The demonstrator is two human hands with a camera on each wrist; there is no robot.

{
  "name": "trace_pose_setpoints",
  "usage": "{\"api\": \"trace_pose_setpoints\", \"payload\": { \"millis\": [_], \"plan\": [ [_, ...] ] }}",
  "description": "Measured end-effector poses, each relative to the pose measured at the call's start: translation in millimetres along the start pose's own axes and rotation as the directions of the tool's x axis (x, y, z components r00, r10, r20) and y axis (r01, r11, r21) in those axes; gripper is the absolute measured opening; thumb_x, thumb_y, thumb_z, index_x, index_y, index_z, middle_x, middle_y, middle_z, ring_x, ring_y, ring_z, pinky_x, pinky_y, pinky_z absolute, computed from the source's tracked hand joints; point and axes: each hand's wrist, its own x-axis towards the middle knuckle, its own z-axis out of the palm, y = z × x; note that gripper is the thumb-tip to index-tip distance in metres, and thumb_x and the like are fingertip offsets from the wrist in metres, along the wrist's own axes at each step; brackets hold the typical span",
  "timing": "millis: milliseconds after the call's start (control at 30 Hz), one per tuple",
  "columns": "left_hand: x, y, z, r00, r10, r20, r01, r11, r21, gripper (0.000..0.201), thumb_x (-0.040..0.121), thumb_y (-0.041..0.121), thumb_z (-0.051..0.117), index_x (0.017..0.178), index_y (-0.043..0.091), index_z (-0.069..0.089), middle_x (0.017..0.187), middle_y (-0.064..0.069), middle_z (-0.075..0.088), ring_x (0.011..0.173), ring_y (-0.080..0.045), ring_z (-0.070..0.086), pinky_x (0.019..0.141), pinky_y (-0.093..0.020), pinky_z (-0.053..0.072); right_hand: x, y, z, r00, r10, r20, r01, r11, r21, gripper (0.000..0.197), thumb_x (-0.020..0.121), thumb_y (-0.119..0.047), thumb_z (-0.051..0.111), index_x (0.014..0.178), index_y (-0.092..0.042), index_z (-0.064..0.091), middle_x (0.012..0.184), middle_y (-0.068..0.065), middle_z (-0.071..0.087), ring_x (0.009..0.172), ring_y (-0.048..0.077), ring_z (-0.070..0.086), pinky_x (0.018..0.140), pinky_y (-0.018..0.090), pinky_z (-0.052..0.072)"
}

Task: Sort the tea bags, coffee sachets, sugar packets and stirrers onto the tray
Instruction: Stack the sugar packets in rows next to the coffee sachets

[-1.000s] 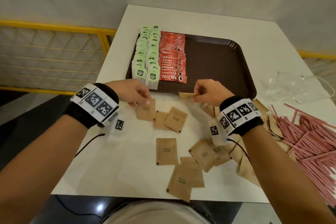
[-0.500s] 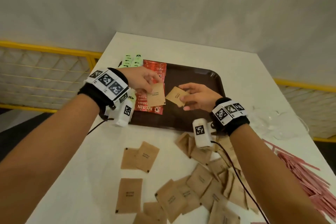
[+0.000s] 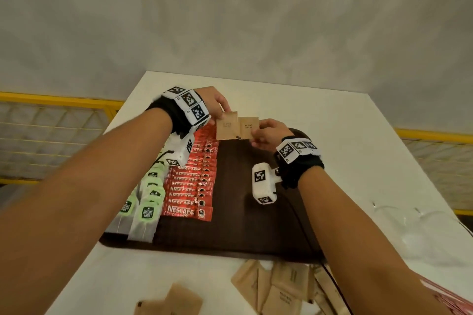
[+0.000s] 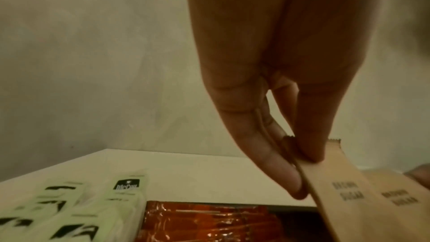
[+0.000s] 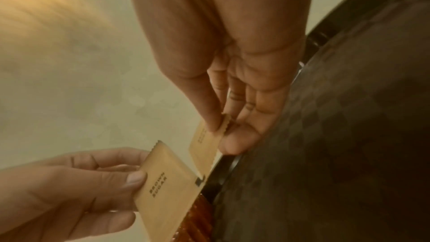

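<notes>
We can't see the far end of the tray (image 3: 256,243) in the head view, our hands cover it. Stirrers (image 3: 445,296) are cut off at the lower right corner, only a pink sliver shows. Print on the packets is blurred in the head view; both wrist views read "BROWN SUGAR".

Left hand (image 3: 213,105) pinches one sugar packet (image 3: 226,128) by its top edge, thumb against fingers. Right hand (image 3: 268,134) pinches a second sugar packet (image 3: 247,128) the same way (grip narrow on both). The two packets hang edge to edge over the tray's far part, just right of the coffee sachets (image 3: 190,186).

Right wrist view shows the right packet's lower corner near the tray rim; touching or not, we cannot tell. Left wrist view shows the tea bags (image 4: 69,214) beside the sachets, badly blurred.

Tea bags sit in two rows on the tray's left. Loose sugar packets (image 3: 276,286) lie on the white table (image 3: 358,135). Grey wall and a yellow railing (image 3: 56,100) are behind.
</notes>
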Motion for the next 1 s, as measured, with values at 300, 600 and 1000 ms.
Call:
{"api": "trace_pose_setpoints", "payload": {
  "millis": [300,600,1000],
  "plan": [
    [35,-22,14,0.990,0.118,-0.082,-0.103,0.980,0.170,0.026,0.086,0.010,0.062,0.112,0.013,0.067,0.107,-0.003,0.064,0.104,-0.016,0.055,0.083,-0.024,0.036,52,19,3,0.988,-0.003,-0.151,-0.017,0.991,-0.135,0.009,0.089,-0.003,0.057,0.084,-0.010,0.058,0.096,0.010,0.056,0.098,0.030,0.061,0.085,0.041,0.055],
    [40,-20,7,0.975,0.197,-0.103,-0.199,0.980,-0.004,0.023,0.091,0.014,0.058,0.112,0.014,0.065,0.098,-0.003,0.061,0.082,-0.010,0.052,0.064,-0.019,0.041,65,19,8,0.974,-0.081,-0.214,0.002,0.939,-0.345,0.018,0.086,-0.007,0.056,0.099,-0.008,0.069,0.096,0.011,0.062,0.104,0.031,0.061,0.092,0.043,0.052],
    [54,-21,25,0.972,0.196,-0.132,-0.163,0.961,0.225,0.026,0.089,0.009,0.059,0.113,0.016,0.067,0.108,-0.006,0.065,0.099,-0.015,0.055,0.080,-0.023,0.036,72,18,6,0.960,-0.129,-0.247,0.024,0.922,-0.385,0.012,0.085,-0.002,0.056,0.089,-0.008,0.066,0.089,0.007,0.058,0.105,0.030,0.061,0.088,0.042,0.053]
  ]
}}
